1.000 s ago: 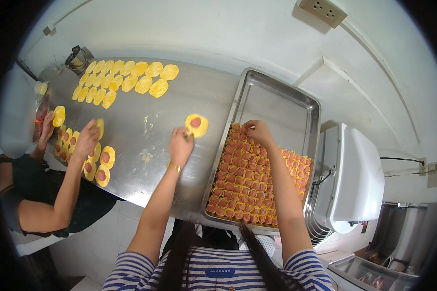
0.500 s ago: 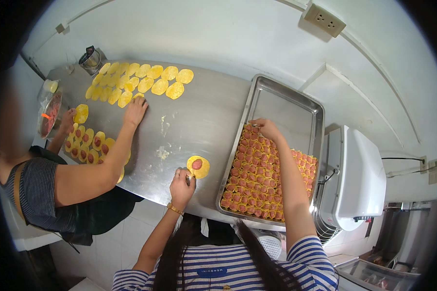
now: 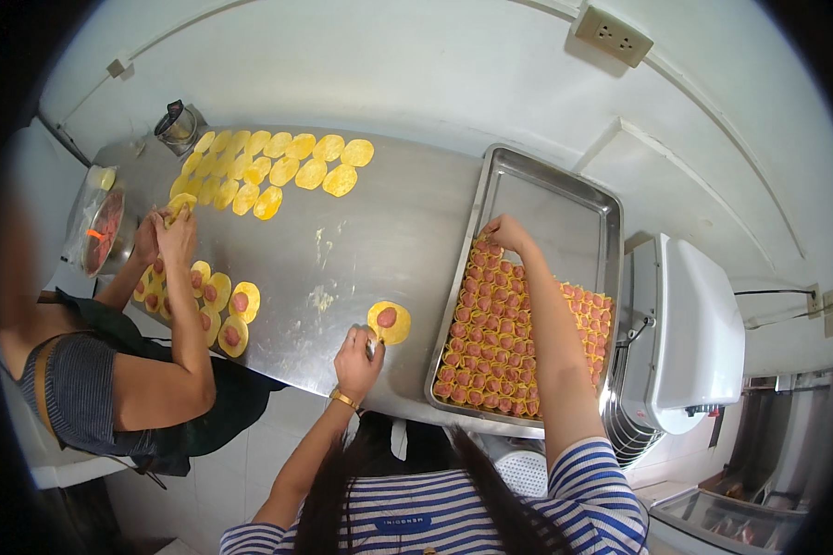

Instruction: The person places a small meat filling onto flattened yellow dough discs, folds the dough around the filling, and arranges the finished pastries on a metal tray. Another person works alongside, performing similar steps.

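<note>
My left hand (image 3: 358, 359) is closed around a small shiny thing whose kind I cannot make out. Just beyond its fingers, a round yellow dough wrapper (image 3: 398, 331) lies flat on the steel table (image 3: 287, 245), with a lump of pink meat filling (image 3: 387, 317) on it. My right hand (image 3: 509, 235) reaches over a metal tray (image 3: 551, 211), its fingers pinched at an open-topped dumpling at the far left end of the rows. Packed rows of yellow dumplings (image 3: 491, 342) with pink tops cover the tray's near part.
At the left a co-worker's hands (image 3: 171, 236) hold a yellow wrapper. Plain wrappers (image 3: 340, 179) lie in rows at the back; filled ones (image 3: 233, 335) lie near the co-worker. A bowl of pink filling (image 3: 106, 231) stands far left. A white machine (image 3: 690, 333) stands right of the tray.
The co-worker's reaching hand has drawn back from the plain wrappers to the other hand, at a yellow wrapper. My hands stay at nearly the same places; the whole view has shifted slightly.
</note>
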A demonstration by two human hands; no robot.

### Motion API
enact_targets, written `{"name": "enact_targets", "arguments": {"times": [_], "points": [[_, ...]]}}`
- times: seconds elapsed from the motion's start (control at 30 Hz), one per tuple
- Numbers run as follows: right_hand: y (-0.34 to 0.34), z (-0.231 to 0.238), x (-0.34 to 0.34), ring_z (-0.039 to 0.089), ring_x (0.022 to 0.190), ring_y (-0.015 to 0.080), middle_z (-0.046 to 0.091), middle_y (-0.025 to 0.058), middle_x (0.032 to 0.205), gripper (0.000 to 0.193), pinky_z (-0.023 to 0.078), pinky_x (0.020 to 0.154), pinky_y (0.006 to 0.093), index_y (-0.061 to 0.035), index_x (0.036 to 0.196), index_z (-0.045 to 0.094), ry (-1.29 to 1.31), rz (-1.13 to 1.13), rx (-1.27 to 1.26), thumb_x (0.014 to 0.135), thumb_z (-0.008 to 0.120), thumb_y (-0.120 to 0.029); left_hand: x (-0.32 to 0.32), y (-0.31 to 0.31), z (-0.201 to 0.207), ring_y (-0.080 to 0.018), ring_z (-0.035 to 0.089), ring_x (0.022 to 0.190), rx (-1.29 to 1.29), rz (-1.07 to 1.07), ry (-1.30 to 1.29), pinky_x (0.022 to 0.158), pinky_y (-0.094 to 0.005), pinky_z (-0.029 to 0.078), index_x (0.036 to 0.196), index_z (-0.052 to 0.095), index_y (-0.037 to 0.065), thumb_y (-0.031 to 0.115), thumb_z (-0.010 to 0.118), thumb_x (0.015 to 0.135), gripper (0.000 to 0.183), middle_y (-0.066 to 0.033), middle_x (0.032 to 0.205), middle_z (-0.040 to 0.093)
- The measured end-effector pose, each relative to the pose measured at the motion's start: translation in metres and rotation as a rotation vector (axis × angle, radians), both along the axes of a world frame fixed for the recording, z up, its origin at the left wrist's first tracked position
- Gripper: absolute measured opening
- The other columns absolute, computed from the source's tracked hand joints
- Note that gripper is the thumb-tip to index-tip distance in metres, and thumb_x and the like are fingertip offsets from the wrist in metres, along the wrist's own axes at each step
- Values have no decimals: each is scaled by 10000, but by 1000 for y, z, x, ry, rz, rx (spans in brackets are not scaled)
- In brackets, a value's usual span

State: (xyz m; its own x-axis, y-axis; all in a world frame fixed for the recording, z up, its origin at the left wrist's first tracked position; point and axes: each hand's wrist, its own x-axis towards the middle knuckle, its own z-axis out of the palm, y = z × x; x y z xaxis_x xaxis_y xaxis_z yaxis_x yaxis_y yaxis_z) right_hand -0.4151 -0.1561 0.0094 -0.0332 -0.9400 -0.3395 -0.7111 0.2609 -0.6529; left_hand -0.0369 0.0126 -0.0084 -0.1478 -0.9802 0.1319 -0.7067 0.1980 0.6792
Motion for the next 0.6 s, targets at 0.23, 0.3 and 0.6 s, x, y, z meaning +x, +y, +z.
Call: {"name": "enact_targets", "arguments": {"times": [0.23, 0.3, 0.6], "points": [[7, -9, -3, 654, 631, 189, 684, 115, 710, 191, 507, 593, 326, -47, 859, 730, -14, -132, -155, 706, 616, -38, 1, -1, -1, -284, 560, 620, -11, -6, -21, 560, -400, 460, 867, 536, 84, 176, 638, 773, 166, -93, 802, 521], [9, -9, 0, 651, 624, 187, 676, 117, 690, 187, 507, 594, 323, -49, 852, 730, -67, -271, -184, 710, 608, -46, 1, -2, -1, -288, 562, 623, 15, 2, -1, 561, -403, 462, 866, 536, 87, 175, 638, 768, 167, -95, 807, 526], [29, 9, 18, 657, 653, 288, 655, 168, 668, 201, 511, 642, 368, -69, 833, 734, 101, -186, -228, 724, 565, -81, 2, -3, -6, -298, 563, 633, -51, -6, -17, 555, -406, 465, 856, 529, 99, 179, 641, 765, 164, -94, 816, 530]]}}
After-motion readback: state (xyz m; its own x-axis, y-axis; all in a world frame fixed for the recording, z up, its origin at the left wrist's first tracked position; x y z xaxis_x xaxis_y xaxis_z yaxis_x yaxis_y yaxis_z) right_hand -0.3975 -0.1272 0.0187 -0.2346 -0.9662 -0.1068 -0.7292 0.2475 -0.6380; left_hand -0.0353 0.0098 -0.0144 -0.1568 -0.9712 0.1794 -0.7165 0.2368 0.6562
